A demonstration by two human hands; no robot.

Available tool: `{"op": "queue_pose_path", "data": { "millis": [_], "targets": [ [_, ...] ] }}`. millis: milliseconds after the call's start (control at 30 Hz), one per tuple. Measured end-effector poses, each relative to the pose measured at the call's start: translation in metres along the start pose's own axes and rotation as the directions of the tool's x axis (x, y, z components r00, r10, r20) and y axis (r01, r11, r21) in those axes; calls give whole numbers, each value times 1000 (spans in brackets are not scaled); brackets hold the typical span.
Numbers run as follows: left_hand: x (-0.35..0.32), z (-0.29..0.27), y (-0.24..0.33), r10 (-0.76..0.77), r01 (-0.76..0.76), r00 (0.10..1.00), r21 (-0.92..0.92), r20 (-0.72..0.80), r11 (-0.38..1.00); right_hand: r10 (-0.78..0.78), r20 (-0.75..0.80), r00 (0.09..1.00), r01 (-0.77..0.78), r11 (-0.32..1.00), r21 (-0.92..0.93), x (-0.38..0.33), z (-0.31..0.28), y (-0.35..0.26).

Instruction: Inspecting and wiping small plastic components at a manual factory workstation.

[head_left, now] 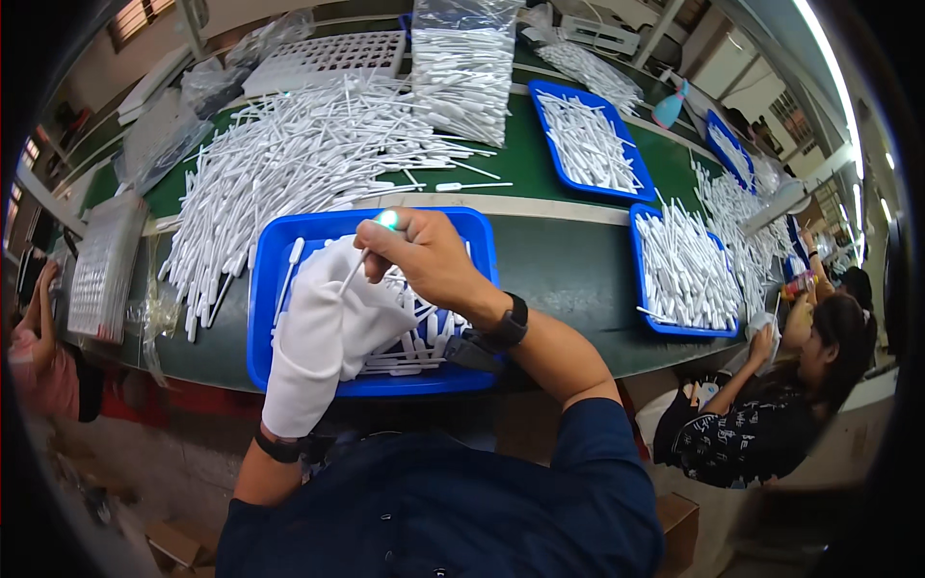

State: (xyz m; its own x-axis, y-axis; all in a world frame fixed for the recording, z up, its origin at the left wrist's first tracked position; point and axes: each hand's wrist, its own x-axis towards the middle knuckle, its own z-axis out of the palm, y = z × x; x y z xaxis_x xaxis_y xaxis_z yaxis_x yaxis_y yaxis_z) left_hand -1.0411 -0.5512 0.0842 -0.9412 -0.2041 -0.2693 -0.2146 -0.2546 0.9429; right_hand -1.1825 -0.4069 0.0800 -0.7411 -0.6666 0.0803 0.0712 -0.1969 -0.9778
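Right hand (429, 258) is up over the blue tray (265, 289), fingers pinched on the top end of a thin white stick (355, 270); a small green glow shows at the fingertips, source unclear; the stick slants down and to the left from that pinch, its long axis pointing at the left hand (323, 323); that left hand wears a white glove and sits just below, curled around the stick's lower end, closed on it loosely as far as can be seen; so both hands share one stick, right above, left beneath, touching close; more sticks lie in the tray under them; a big pile (289, 164) spreads on the green table (554, 260) beyond; a co-worker (761, 405) sits to the right by another tray (684, 275).
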Motion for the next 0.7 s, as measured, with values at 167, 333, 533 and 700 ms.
{"op": "queue_pose_path", "data": {
  "millis": [167, 333, 533, 700],
  "targets": [
    [7, 19, 19, 271, -348, 928, 332, 256, 877, 53, 13, 999, -54, 996, 77, 2, 0, 3],
    [0, 19, 17, 405, -394, 903, 658, 144, 642, 105, 26, 994, -108, 983, 145, 2, -5, 7],
    [-10, 14, 15, 596, -275, 801, 921, 60, 277, 124, 5, 992, -123, 978, 167, 5, 1, 17],
    [-7, -6, -1, 759, -313, 629, 948, 165, 54, 184, -16, 983, -178, 965, 190, 3, 6, 25]
  ]
}}
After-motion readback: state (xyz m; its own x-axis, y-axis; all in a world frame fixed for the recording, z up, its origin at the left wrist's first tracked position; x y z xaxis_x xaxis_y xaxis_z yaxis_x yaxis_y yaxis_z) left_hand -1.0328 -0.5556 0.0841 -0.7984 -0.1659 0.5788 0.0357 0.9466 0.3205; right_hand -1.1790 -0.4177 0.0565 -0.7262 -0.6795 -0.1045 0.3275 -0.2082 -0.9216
